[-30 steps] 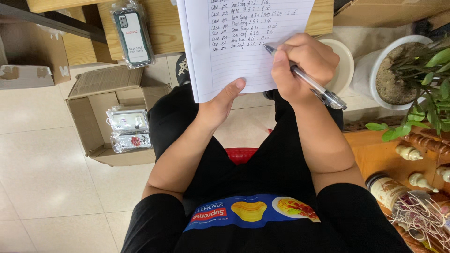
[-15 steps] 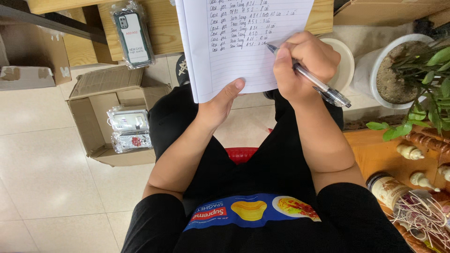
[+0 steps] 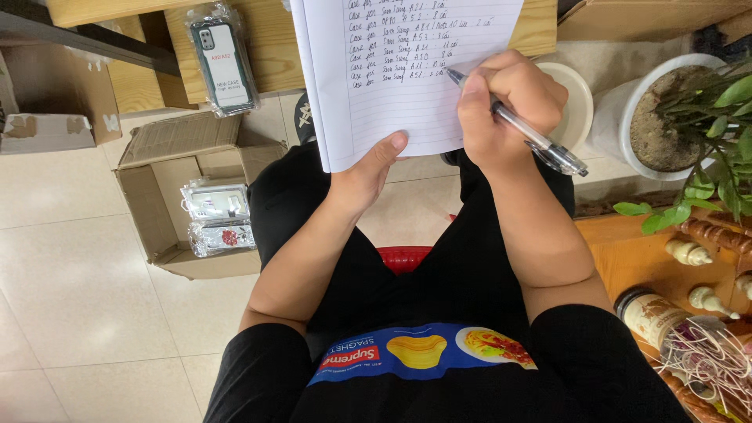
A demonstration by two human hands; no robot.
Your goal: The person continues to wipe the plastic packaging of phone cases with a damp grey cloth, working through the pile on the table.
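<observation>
The lined notebook (image 3: 407, 78) is propped from below by the left hand (image 3: 364, 176), thumb on the page, unchanged from earlier. The pen (image 3: 517, 125) stays gripped in the clenched right hand (image 3: 505, 106), its tip barely shifted on the written lines.

Both bare forearms reach forward from black sleeves over the lap. The left hand (image 3: 362, 174) lies palm-down, thumb raised (fingers hidden from view). The right hand (image 3: 505, 106) is curled tight, fingers pinched, wrist bent slightly inward.

The person wears a black short-sleeved shirt with a blue food-print band, black trousers, bare forearms.
</observation>
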